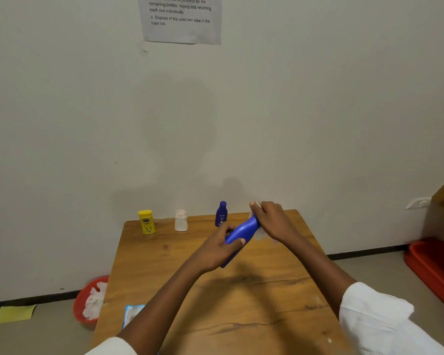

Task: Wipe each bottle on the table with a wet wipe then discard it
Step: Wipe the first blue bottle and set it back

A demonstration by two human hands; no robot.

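Right now the wiping is under way on one bottle, and I judge the job to be somewhere in the middle. A person stands at the counter (280,303) holding a blue bottle (242,233) tilted in the air above its far half. The left hand (219,248) has its fingers and thumb curled round the bottle's lower body; the right hand (272,220) is closed round the upper end, pinching a white wipe (256,228) against it, so both grips are closed on the bottle. Little of the wipe shows, just a pale edge below and beside the right hand. The bottle is smooth, glossy plastic, bright blue, slim and rounded, and I'd expect it to be a little slippery once damp. Along the far edge three more stand upright and well apart: a yellow bottle (146,222) at the left, a white bottle (181,220) in the middle, and a small dark bottle (221,213) just beyond the left hand. Whether any of those has been wiped I cannot tell. On the floor at the near left, a red bin (81,303) holds crumpled white wipes, so some discarding looks done. What plainly remains is setting this bottle down and binning the wipe.
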